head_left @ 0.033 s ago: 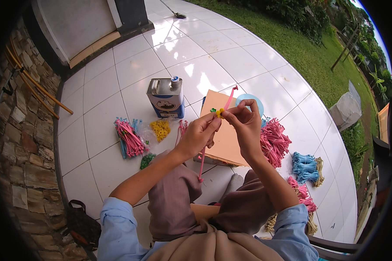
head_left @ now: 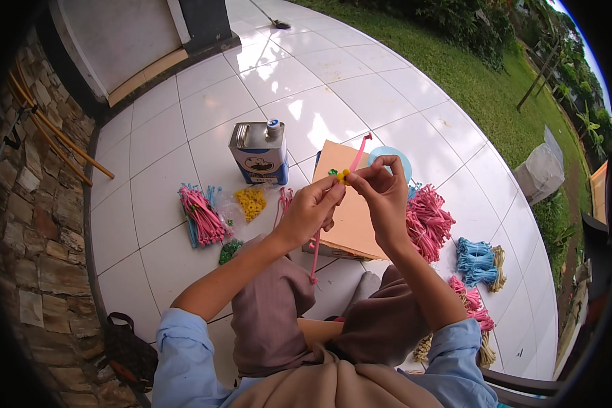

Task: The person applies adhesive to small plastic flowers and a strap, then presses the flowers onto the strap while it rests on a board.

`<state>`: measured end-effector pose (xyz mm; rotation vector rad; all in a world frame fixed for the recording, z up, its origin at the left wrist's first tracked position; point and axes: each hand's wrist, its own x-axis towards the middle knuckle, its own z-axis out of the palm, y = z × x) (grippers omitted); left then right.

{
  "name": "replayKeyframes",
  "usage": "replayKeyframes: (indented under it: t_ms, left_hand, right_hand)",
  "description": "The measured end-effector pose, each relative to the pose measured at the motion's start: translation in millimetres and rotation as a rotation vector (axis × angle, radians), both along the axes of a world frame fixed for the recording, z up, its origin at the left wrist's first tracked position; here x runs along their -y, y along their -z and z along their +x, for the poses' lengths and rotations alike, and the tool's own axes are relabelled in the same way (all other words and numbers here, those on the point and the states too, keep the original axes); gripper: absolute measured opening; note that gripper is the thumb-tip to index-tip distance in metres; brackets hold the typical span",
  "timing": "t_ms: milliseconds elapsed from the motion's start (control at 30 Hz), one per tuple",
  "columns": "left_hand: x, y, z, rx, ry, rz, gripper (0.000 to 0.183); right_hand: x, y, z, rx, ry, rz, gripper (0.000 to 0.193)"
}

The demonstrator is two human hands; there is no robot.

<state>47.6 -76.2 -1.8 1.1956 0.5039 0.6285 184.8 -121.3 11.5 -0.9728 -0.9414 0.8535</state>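
Note:
Above a brown cardboard box (head_left: 353,221), my two hands meet at a small yellow plastic flower (head_left: 344,177). My left hand (head_left: 309,211) is closed in a pinch at the flower's left side, beside a small green piece (head_left: 333,173). My right hand (head_left: 384,197) pinches the flower from the right with thumb and forefinger. A pink strap (head_left: 358,160) sticks up behind the flower. Its lower end hangs below my left hand, over my knee. My fingers hide how flower, green piece and strap are joined.
A blue-and-white metal can (head_left: 260,156) stands beyond the box. To the left lie pink and blue straps (head_left: 204,216), a bag of yellow flowers (head_left: 251,202) and green pieces (head_left: 230,250). Pink bundles (head_left: 428,221) and blue bundles (head_left: 476,262) lie right. A light-blue disc (head_left: 394,160) sits behind my right hand.

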Motion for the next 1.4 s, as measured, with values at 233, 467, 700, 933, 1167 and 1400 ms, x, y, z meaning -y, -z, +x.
replayKeyframes:
  t_ms: [233,467,700,933,1167,1400]
  left_hand:
    - [-1,1,2,0.022,-0.011,0.023,0.021]
    - [-13,16,5,0.051,-0.200,0.159,0.023]
    - [-39,29,-19,-0.343,-0.185,0.165,0.030]
    - [-42,22,-30,-0.129,-0.169,-0.006,0.020]
    - [-41,22,-27,-0.032,-0.074,-0.019,0.021]
    - [-38,27,-28,-0.175,-0.040,0.167,0.028]
  right_hand:
    - [-1,4,0,0.084,0.021,0.075,0.032]
    - [-2,-3,6,0.103,0.098,0.110,0.027]
    - [-36,86,94,0.505,0.275,-0.255,0.024]
    - [-30,146,92,0.703,-0.111,-0.629,0.033]
    - [-36,113,80,0.977,-0.060,-0.386,0.036]
    - [-20,24,32,-0.051,-0.231,-0.075,0.042]
